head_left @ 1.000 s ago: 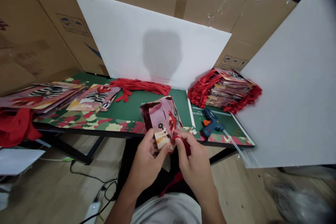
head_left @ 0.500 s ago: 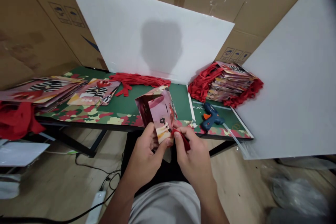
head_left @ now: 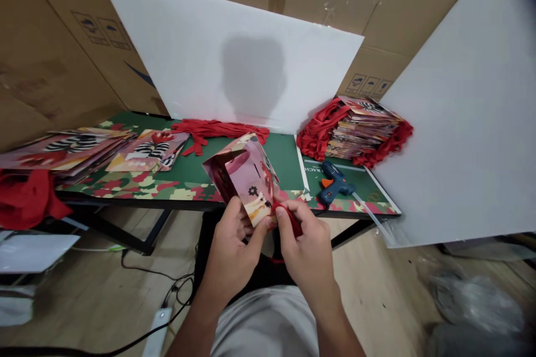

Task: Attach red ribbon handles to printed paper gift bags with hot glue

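Observation:
A pink printed paper bag (head_left: pixel 248 181) with a zebra-like pattern is held tilted in front of me, its open side facing left and a narrow slot in its panel. My left hand (head_left: pixel 234 242) grips its lower edge, thumb in front and fingers behind. At the bag's lower right side, my right hand (head_left: pixel 304 234) pinches a red ribbon (head_left: pixel 295 222) between thumb and forefinger, close against the bag. Both thumbs nearly meet there. Where the ribbon's far end runs is hidden by the hands.
Red ribbons (head_left: pixel 221 129) lie along the table's back. Flat printed pieces (head_left: pixel 75 150) are stacked at left, with red ribbon (head_left: pixel 31 198) hanging beside them. A stack of bags with red handles (head_left: pixel 360 131) stands at right, behind a blue glue gun (head_left: pixel 334 184). White boards (head_left: pixel 188 44) rise behind and right.
The bag has tilted further and shifted slightly left. Both hands keep their hold on the bag and the ribbon. The camera view has moved a little.

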Demonstrator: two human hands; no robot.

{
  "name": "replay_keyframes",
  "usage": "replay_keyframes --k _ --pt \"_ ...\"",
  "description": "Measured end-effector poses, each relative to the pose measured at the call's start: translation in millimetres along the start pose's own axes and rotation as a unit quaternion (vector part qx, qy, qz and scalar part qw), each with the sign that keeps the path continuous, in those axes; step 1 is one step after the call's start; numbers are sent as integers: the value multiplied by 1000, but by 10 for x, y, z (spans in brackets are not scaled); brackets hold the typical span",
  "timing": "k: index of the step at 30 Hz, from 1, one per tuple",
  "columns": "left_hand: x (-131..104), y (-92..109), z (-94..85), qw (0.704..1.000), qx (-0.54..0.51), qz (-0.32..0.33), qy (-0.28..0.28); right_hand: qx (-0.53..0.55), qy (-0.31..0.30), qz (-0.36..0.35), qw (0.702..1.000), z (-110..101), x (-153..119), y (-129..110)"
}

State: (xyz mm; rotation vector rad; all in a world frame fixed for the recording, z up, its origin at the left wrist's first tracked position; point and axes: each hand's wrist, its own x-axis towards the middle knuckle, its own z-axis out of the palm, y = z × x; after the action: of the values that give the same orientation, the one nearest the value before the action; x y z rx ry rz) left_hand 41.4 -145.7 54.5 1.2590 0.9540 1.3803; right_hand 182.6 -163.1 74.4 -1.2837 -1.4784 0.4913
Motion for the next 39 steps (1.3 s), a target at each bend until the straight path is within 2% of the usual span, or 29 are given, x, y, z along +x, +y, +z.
replay_keyframes --k 7,16,20,24,30,36,39 --pt "-19 -32 98 999 -8 10 36 -4 37 -76 996 5 41 55" --pt "-94 -95 187 996 66 46 42 -69 48 -106 991 2 10 57" --pt "-122 -115 198 994 81 58 35 -79 40 -97 991 -29 8 46" --pt "-127 -97 167 995 76 59 31 -42 18 -89 995 -98 37 17" --pt "-115 -33 174 1000 -7 -3 -8 22 12 -39 999 -195 62 24" --pt "-95 -3 174 998 -48 -28 -6 52 -60 -6 997 -282 59 25" --pt "-73 16 177 997 -63 -35 -12 50 -65 2 997 -289 56 11"
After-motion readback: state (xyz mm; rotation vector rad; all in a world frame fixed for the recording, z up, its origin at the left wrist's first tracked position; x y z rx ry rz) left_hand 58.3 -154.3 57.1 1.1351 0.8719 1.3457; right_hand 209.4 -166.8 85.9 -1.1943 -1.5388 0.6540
